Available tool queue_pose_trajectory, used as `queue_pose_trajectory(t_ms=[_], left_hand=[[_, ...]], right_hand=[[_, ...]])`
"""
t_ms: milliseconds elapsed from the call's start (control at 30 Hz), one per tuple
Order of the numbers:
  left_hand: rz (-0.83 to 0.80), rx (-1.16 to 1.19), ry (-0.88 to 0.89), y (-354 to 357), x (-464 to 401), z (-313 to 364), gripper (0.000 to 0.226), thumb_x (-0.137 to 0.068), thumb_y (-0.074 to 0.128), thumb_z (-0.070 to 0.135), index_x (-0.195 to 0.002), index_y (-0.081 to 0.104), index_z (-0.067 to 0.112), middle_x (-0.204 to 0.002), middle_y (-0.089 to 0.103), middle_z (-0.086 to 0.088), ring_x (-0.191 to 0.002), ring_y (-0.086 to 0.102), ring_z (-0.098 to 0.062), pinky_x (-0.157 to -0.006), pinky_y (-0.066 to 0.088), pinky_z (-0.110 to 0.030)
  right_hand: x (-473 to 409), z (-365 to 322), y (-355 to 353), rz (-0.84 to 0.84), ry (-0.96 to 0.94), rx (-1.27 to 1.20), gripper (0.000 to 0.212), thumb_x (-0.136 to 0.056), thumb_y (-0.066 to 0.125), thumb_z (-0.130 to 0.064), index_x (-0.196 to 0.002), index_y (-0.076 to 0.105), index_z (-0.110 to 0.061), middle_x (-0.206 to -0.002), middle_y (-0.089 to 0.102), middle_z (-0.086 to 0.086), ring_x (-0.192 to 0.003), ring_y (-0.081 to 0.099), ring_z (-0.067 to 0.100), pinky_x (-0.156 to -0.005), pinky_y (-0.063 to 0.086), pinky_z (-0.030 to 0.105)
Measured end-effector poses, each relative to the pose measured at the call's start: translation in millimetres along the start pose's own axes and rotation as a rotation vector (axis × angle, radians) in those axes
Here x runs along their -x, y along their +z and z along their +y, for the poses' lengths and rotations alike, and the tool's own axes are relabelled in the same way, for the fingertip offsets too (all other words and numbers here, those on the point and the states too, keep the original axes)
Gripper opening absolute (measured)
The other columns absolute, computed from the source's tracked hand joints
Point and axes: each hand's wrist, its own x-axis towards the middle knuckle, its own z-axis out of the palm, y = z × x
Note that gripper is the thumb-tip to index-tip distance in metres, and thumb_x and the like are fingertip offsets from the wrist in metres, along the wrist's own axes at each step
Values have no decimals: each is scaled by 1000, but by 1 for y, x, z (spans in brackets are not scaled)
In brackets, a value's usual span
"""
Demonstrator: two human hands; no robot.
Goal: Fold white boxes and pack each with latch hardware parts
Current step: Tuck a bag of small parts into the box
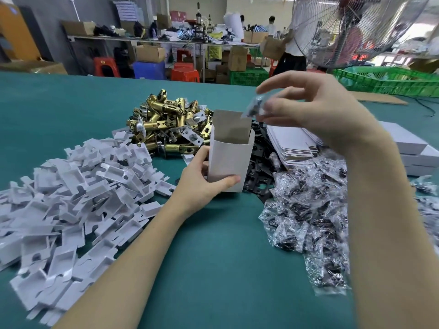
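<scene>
tabletop (225, 245): teal cloth cover, matt, smooth.
box (229, 162): thin card, matt white outside, dull grey-brown inside.
flat box blanks (292, 143): same white card, matt.
latches (166, 119): metal, glossy brass-coloured bodies with bright silver faceplates.
plates (257, 179): flat pieces, black matt finish.
inserts (71, 198): folded white card, matt.
packets (306, 214): clear crinkled plastic film, glossy, dark small parts inside; one such packet (255, 108) at the right hand (316, 110), blurred.
</scene>
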Motion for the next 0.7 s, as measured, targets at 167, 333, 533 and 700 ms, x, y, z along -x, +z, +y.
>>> queue_pose_trajectory(t_ms=[167, 333, 533, 700], left_hand=[[0, -18, 7, -1, 1, -1, 59, -66, 89, 51, -114, 55, 47, -104, 73, 16, -93, 71, -8, -76, 62, -34], [-2, -44, 23, 0, 1, 0, 60, -66, 88, 56, -114, 53, 46, -104, 73, 18, -93, 70, -6, -73, 59, -28], [-8, -55, 26, 0, 1, -1, 60, -68, 88, 52, -116, 53, 46, -105, 72, 19, -95, 69, -6, -80, 62, -34], [-9, -28, 25, -1, 1, 0, 57, -71, 88, 48, -116, 54, 46, -104, 72, 17, -96, 69, -6, -81, 63, -34]], right_hand=[[-7, -2, 29, 18, 20, 413, 17, -91, 70, -10, -88, 79, -25, -80, 78, 1, -75, 77, 16, -81, 64, 38], [-13, 5, 43, 120, 25, 593, 13, -88, 70, -24, -83, 74, -34, -80, 76, -7, -71, 72, 14, -80, 61, 36], [-16, 14, 53, 91, 20, 488, 10, -94, 67, -20, -89, 71, -27, -74, 74, -8, -38, 61, 5, -48, 43, 9], [-16, 17, 62, -86, 49, 550, 18, -97, 63, -20, -86, 70, -33, -82, 73, -14, -39, 61, 5, -51, 44, 12]])
